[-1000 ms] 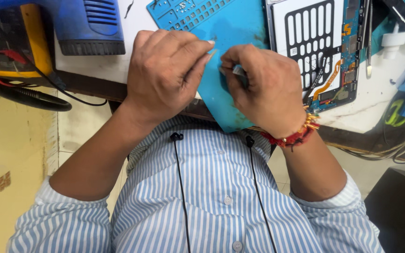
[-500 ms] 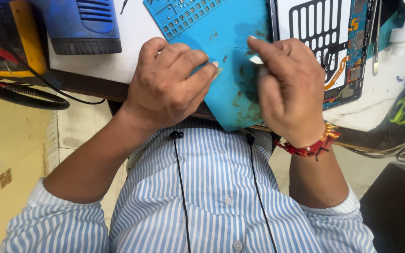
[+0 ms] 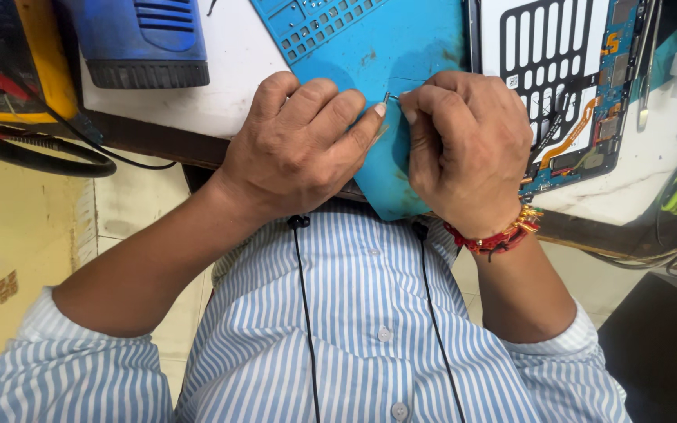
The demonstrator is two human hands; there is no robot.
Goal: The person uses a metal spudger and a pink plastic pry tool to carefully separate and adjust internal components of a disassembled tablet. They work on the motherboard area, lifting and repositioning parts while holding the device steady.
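Pinching tiny part (image 3: 388,97), between fingers (image 3: 370,113)

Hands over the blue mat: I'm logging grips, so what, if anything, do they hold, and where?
The left hand and right hand pinch a tiny dark part between fingertips above the blue mat; its kind cannot be told.
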